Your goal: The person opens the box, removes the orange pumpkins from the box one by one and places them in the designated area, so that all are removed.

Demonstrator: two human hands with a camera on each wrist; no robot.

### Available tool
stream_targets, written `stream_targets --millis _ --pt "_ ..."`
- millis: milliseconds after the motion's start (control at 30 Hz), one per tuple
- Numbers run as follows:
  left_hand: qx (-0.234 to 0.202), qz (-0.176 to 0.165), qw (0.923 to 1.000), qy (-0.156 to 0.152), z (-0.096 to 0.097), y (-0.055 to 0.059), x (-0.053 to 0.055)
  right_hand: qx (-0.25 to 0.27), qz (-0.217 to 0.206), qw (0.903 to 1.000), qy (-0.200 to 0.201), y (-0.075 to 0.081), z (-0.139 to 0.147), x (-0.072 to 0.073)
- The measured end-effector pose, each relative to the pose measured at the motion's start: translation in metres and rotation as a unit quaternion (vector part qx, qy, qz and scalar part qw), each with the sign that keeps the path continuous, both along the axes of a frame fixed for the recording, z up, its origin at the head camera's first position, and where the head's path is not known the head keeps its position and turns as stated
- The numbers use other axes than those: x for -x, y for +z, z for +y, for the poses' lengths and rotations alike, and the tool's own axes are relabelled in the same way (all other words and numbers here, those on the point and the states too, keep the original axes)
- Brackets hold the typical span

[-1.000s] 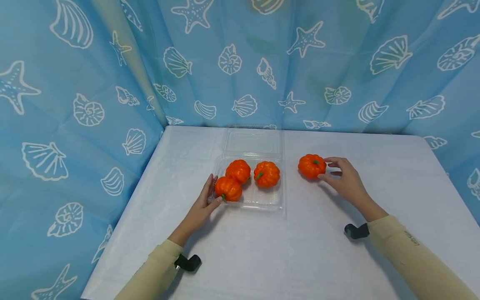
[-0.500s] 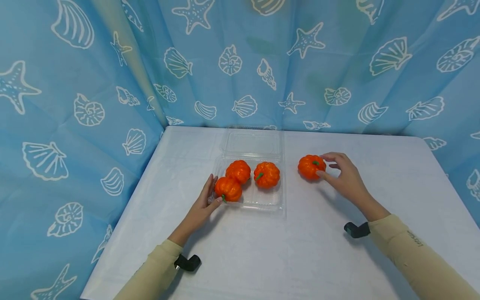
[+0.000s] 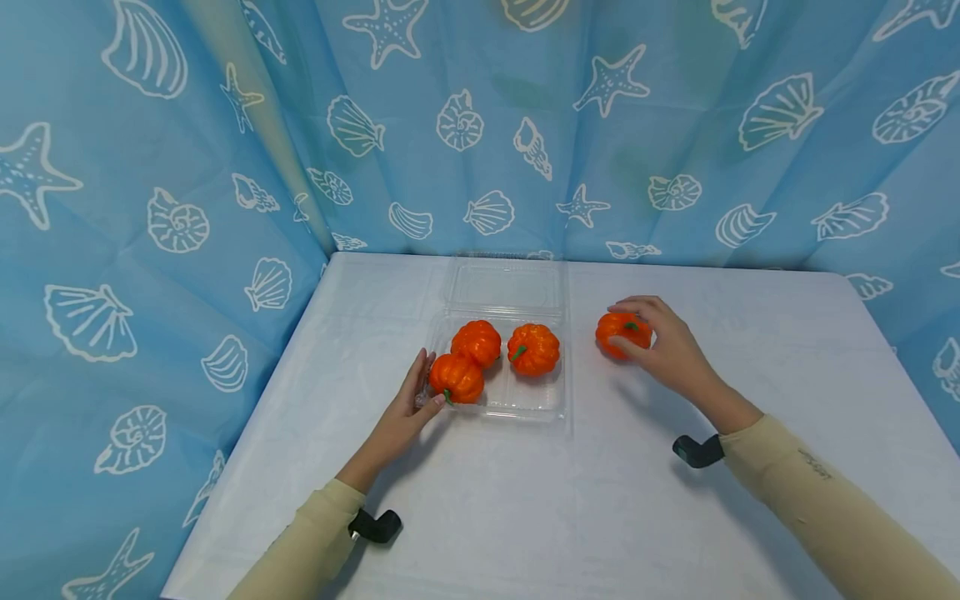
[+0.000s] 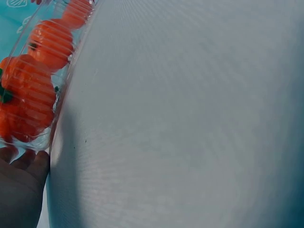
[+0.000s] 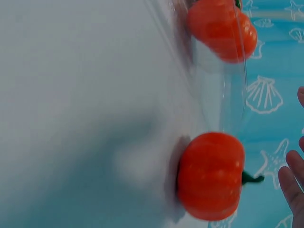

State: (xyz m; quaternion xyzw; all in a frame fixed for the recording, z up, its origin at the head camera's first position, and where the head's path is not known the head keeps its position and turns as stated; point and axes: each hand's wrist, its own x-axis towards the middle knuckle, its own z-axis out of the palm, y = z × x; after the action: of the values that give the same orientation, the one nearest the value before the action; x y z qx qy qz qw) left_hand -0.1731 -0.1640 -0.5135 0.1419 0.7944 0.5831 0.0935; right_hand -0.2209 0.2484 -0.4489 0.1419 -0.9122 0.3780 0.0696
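The right hand point(image 3: 669, 352) has slid over the glossy orange, green-stemmed pumpkin point(image 3: 615, 328) right of centre — fingers spread, no grip yet — while the straight-fingered left hand point(image 3: 399, 422) touches the clear plastic box point(image 3: 531, 398) at centre.

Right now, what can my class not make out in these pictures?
Head view: part of the rightmost pumpkin, behind the right hand.
Head view: lettering on the right sleeve, too small and blurred.
Left wrist view: part of the left hand, cut off by the left and bottom edges.
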Motion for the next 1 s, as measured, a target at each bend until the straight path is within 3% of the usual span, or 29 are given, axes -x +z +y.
stream_targets --millis 167,633,1000 --pt "0.003 0.002 1.0 0.001 -0.001 0.0 0.0 -0.002 -0.015 0.9996 0.025 0.001 -0.015 0.002" --pt "0.007 0.006 0.9999 0.006 -0.001 -0.004 0.0 0.012 -0.005 0.9948 0.101 -0.005 -0.053 0.011" --pt "0.004 0.005 1.0 0.003 -0.001 -0.003 0.001 0.002 -0.028 0.9914 0.128 -0.012 -0.077 0.015"
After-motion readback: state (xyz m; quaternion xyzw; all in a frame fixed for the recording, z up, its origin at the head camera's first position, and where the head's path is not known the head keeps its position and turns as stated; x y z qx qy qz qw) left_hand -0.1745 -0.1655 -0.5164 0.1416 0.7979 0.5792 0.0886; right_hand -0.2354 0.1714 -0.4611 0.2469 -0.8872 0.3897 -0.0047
